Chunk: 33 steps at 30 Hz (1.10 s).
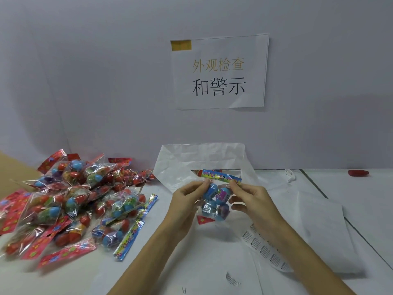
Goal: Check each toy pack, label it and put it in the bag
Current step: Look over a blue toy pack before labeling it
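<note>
Both hands hold one toy pack (215, 199) up above the white table (191, 262), in front of the open white plastic bag (180, 167). The pack hangs upright, its long axis running top to bottom, with the blue printed header card (221, 176) uppermost and lying nearly level, tipped down slightly toward the right. The left hand (187, 201) pinches the pack just under the header's left end with curled fingers and thumb; the right hand (251, 199) pinches the right end in the same way. Inside the clear wrapper sit several blue and purple egg-shaped toys, stacked in pairs. The bag stands against the wall with its mouth gaping toward the person; the end of a red pack shows at its opening. To the left a heap of toy packs (70, 201) lies on the table, most with red flowered headers, a few with blue ones. A strip of warning labels (263, 245) lies by the right forearm, its print too small to read. On the wall a sign (219, 71) reads "外观检查 和警示".
</note>
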Tool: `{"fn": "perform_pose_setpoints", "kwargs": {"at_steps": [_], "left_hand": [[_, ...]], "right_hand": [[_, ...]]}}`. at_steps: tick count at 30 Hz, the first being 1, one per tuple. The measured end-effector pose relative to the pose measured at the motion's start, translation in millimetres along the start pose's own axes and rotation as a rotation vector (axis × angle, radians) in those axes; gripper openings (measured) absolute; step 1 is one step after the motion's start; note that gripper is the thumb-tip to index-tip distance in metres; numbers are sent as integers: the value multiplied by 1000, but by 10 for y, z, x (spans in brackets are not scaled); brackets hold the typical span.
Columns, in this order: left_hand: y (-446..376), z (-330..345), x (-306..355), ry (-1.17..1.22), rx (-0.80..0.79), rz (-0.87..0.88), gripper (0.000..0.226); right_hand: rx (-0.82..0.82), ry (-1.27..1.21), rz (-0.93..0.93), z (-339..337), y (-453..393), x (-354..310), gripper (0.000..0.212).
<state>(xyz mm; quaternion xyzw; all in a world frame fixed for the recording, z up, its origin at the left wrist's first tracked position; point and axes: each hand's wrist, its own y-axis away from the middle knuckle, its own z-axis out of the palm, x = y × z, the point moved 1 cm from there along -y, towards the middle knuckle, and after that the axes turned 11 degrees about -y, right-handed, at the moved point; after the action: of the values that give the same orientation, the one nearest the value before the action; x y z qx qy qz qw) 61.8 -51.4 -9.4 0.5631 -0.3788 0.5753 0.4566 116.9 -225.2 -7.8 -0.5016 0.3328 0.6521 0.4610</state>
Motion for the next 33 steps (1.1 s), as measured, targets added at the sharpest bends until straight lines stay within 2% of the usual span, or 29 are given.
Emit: {"fn": "perform_pose_setpoints", "kwargs": {"at_steps": [3,8,12,15,22,27,31,33], "left_hand": [[6,3,-7,28,32,-5,27],[42,-44,-48,116,92,58,30],[10,-45,-38,-14,31,125,46],[-18,-20,-58,-108,-10,144,39],[-42,-15,-64,-68,-48,143,44],[-18,30,-91,-53,-46,141,46],[4,59,-77,-35,-96,132,60],[0,75,-90,-59,-83,143,58]], "right_hand": [[-26,-25,18,26,-2,11,31],[-228,18,68,44,28,76,22],[-93,-28,-4,64,-9,142,24],[-45,-75,-39,21,-24,123,23],[-34,-32,-30,20,-23,126,31],[-103,52,-54,17,8,110,29],[-104,65,-46,2,-2,110,32],[-103,76,-49,11,6,105,31]]}}
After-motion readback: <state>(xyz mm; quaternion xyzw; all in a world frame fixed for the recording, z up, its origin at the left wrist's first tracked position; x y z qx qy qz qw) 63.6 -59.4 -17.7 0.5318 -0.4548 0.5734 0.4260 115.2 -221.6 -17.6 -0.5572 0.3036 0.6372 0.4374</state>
